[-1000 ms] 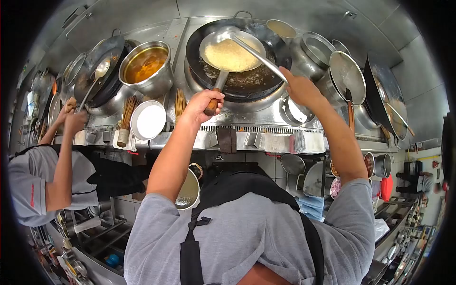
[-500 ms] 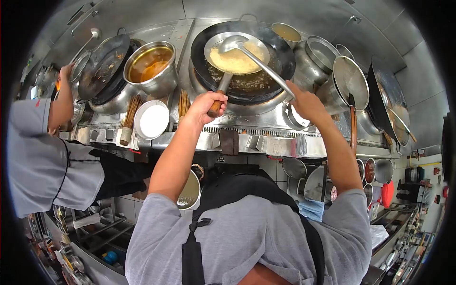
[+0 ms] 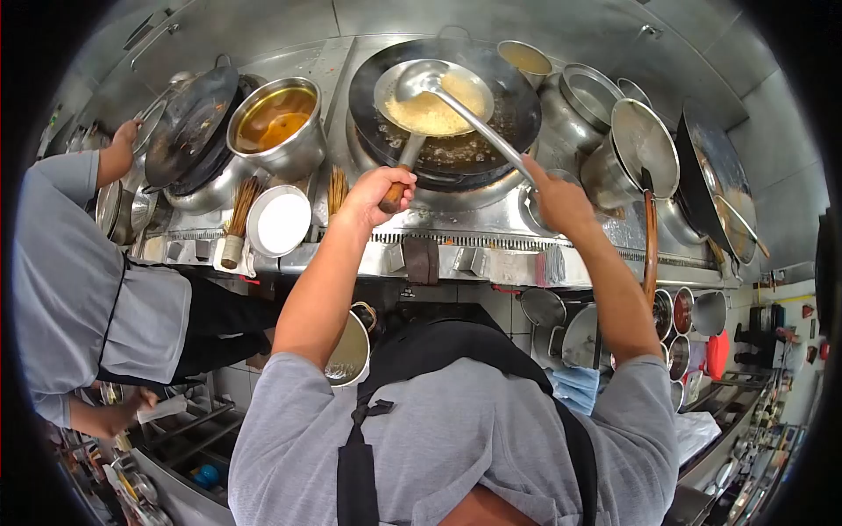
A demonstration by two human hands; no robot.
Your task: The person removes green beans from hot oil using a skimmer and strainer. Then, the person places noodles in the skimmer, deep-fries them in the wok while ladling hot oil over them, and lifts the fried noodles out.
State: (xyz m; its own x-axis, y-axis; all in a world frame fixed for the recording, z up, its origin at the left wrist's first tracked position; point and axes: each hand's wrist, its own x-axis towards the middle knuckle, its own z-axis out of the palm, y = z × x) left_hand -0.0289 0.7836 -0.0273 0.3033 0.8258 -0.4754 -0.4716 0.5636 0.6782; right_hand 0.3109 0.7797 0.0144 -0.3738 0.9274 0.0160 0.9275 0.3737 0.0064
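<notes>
My left hand (image 3: 380, 195) is closed round the wooden handle of a round strainer (image 3: 480, 81), which is held over a large dark wok (image 3: 368, 74). Pale yellow, crumbly food (image 3: 430, 115) lies in the strainer. My right hand (image 3: 559, 197) grips the handle of a metal ladle (image 3: 419, 79), whose bowl rests on or just above the food. Dark, bubbling liquid (image 3: 452, 158) shows in the wok below the strainer.
Left of the wok stand a pot of orange-brown liquid (image 3: 276, 118), a white-filled bowl (image 3: 279, 221), bamboo brushes and another wok (image 3: 189, 127). A co-worker (image 3: 79, 272) stands at the far left. Metal pots and a strainer (image 3: 645, 147) sit on the right.
The ladle's bowl has shifted left across the strainer, pushing into the food. The co-worker's arm has moved from the front of the stove towards the back left, and another hand shows low down.
</notes>
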